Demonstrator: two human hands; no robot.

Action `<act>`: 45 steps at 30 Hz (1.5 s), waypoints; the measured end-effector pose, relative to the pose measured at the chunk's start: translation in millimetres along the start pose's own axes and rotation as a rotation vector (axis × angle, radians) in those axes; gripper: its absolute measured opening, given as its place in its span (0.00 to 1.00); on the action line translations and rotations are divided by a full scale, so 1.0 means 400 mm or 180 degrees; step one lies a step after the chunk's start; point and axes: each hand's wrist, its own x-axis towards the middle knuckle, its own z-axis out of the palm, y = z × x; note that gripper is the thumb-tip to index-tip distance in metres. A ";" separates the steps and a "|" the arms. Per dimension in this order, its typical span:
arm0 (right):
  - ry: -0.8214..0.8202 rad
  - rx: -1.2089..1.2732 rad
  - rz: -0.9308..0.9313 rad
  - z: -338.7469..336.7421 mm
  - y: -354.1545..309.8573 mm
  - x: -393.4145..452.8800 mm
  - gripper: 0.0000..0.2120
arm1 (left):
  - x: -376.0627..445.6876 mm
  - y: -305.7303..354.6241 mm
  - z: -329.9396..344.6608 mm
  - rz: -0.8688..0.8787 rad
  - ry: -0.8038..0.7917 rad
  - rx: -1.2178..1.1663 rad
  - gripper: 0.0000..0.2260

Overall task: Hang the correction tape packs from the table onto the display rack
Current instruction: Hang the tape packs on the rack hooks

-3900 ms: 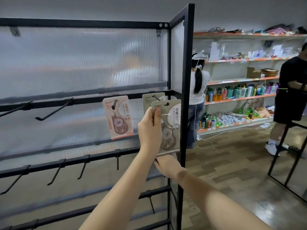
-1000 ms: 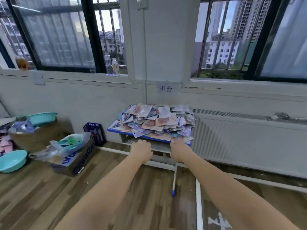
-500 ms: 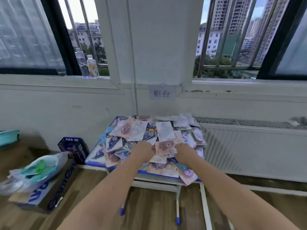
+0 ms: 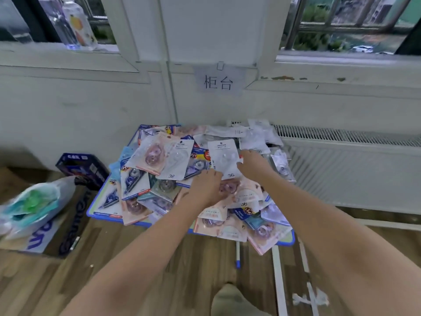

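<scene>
Correction tape packs in clear-fronted card blisters (image 4: 180, 179) heap across your small blue-rimmed worktop (image 4: 91, 213), so your left hand (image 4: 206, 190) presses down mid-pile, grip spread, while your right hand (image 4: 252, 166) fingers a white pack (image 4: 224, 156), pinch unclear.

Correction tape packs (image 4: 173, 160) heaped on the table (image 4: 95, 213), cardboard box (image 4: 57, 233) left, radiator (image 4: 353, 174) right.

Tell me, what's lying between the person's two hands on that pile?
In the head view, a white pack marked 36 lies between the left hand and right hand, atop the heap of packs.
</scene>
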 end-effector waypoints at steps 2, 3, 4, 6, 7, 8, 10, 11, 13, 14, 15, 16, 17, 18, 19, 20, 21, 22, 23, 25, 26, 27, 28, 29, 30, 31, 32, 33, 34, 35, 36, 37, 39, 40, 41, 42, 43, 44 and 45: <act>-0.0119 0.0009 -0.0006 -0.001 -0.008 0.040 0.21 | 0.014 -0.003 0.014 -0.0006 -0.0070 -0.0059 0.28; -0.0187 0.0014 0.0007 0.002 -0.011 0.056 0.21 | 0.019 -0.005 0.025 -0.0023 -0.0097 -0.0082 0.29; -0.0244 0.0022 0.0025 0.006 -0.014 0.069 0.22 | 0.023 -0.005 0.036 -0.0035 -0.0105 -0.0108 0.30; -0.0324 0.0057 0.0085 0.015 -0.022 0.089 0.25 | 0.027 -0.003 0.051 -0.0017 -0.0115 -0.0141 0.30; -0.0363 0.0103 0.0117 0.022 -0.027 0.096 0.27 | 0.029 -0.002 0.057 0.0005 -0.0104 -0.0136 0.30; -0.0399 0.0159 0.0143 0.030 -0.031 0.101 0.28 | 0.029 -0.003 0.063 0.0032 -0.0080 -0.0125 0.30; -0.0388 0.0317 0.0274 0.041 -0.038 0.114 0.30 | 0.032 -0.005 0.069 0.0103 -0.0046 -0.0077 0.31; -0.0358 0.0395 0.0373 0.045 -0.040 0.123 0.31 | 0.035 -0.006 0.072 0.0145 -0.0030 -0.0042 0.31; -0.0302 0.0519 0.0560 0.049 -0.045 0.132 0.32 | 0.039 -0.008 0.078 0.0233 0.0024 0.0037 0.30; -0.0268 0.0567 0.0629 0.051 -0.047 0.134 0.32 | 0.041 -0.009 0.080 0.0272 0.0055 0.0074 0.29; -0.0245 0.0621 0.0691 0.053 -0.049 0.134 0.33 | 0.042 -0.010 0.083 0.0300 0.0077 0.0095 0.28; -0.0229 0.0695 0.0747 0.056 -0.050 0.134 0.33 | 0.044 -0.011 0.084 0.0317 0.0089 0.0093 0.28; -0.0211 0.0805 0.0817 0.058 -0.050 0.136 0.33 | 0.045 -0.012 0.085 0.0327 0.0090 0.0075 0.28; -0.0199 0.0916 0.0877 0.059 -0.049 0.139 0.33 | 0.047 -0.013 0.086 0.0337 0.0084 0.0054 0.28; -0.0207 0.0996 0.0921 0.060 -0.047 0.143 0.33 | 0.048 -0.013 0.085 0.0347 0.0068 0.0039 0.28; -0.0211 0.1032 0.0957 0.058 -0.046 0.146 0.32 | 0.048 -0.013 0.085 0.0352 0.0048 0.0038 0.28; -0.0222 0.1063 0.1011 0.056 -0.046 0.150 0.32 | 0.048 -0.012 0.084 0.0351 0.0034 0.0057 0.28; -0.0228 0.1089 0.1062 0.052 -0.047 0.153 0.32 | 0.047 -0.010 0.083 0.0347 0.0026 0.0091 0.28; -0.0217 0.1112 0.1111 0.050 -0.048 0.155 0.32 | 0.047 -0.007 0.081 0.0338 0.0027 0.0125 0.28; -0.0166 0.1234 0.1192 0.042 -0.051 0.155 0.33 | 0.046 -0.001 0.081 0.0308 0.0057 0.0165 0.27; -0.0128 0.1380 0.1207 0.038 -0.051 0.156 0.32 | 0.044 0.002 0.082 0.0297 0.0078 0.0182 0.27; -0.0068 0.1590 0.1189 0.034 -0.050 0.156 0.29 | 0.042 0.005 0.084 0.0293 0.0093 0.0202 0.26; 0.0004 0.1843 0.1159 0.027 -0.049 0.153 0.25 | 0.040 0.007 0.085 0.0294 0.0099 0.0219 0.26; 0.0056 0.2100 0.1135 0.018 -0.050 0.146 0.21 | 0.039 0.009 0.085 0.0298 0.0101 0.0228 0.26; 0.0074 0.2320 0.1127 0.010 -0.050 0.141 0.19 | 0.038 0.010 0.085 0.0301 0.0104 0.0237 0.26; 0.0073 0.2477 0.1104 0.003 -0.050 0.135 0.18 | 0.038 0.011 0.085 0.0301 0.0108 0.0250 0.27; 0.0060 0.2595 0.1071 -0.003 -0.049 0.131 0.18 | 0.037 0.012 0.084 0.0303 0.0115 0.0264 0.27; 0.0066 0.2679 0.1026 -0.010 -0.050 0.127 0.19 | 0.036 0.014 0.084 0.0302 0.0123 0.0280 0.28; 0.0077 0.2751 0.0984 -0.015 -0.050 0.125 0.19 | 0.035 0.015 0.085 0.0299 0.0134 0.0289 0.28; 0.0093 0.2805 0.0932 -0.021 -0.048 0.122 0.19 | 0.034 0.016 0.087 0.0296 0.0144 0.0301 0.27; 0.0110 0.2843 0.0882 -0.027 -0.045 0.120 0.19 | 0.034 0.017 0.089 0.0290 0.0150 0.0325 0.27; 0.0146 0.2877 0.0843 -0.034 -0.041 0.117 0.19 | 0.034 0.018 0.091 0.0281 0.0149 0.0354 0.27; 0.0278 0.3019 0.0811 -0.046 -0.027 0.115 0.20 | 0.035 0.022 0.091 0.0260 0.0145 0.0401 0.27; 0.0375 0.3124 0.0822 -0.052 -0.019 0.114 0.20 | 0.037 0.023 0.091 0.0249 0.0132 0.0396 0.28; 0.0467 0.3244 0.0834 -0.058 -0.009 0.112 0.20 | 0.039 0.024 0.092 0.0242 0.0107 0.0376 0.28; 0.0569 0.3373 0.0875 -0.063 0.001 0.111 0.20 | 0.043 0.025 0.092 0.0244 0.0072 0.0353 0.28; 0.0649 0.3482 0.0917 -0.068 0.011 0.108 0.19 | 0.046 0.024 0.092 0.0264 0.0044 0.0331 0.29; 0.0714 0.3579 0.0968 -0.072 0.024 0.105 0.18 | 0.051 0.025 0.090 0.0292 0.0047 0.0284 0.30; 0.0771 0.3653 0.1000 -0.077 0.036 0.100 0.17 | 0.055 0.027 0.088 0.0331 0.0090 0.0215 0.29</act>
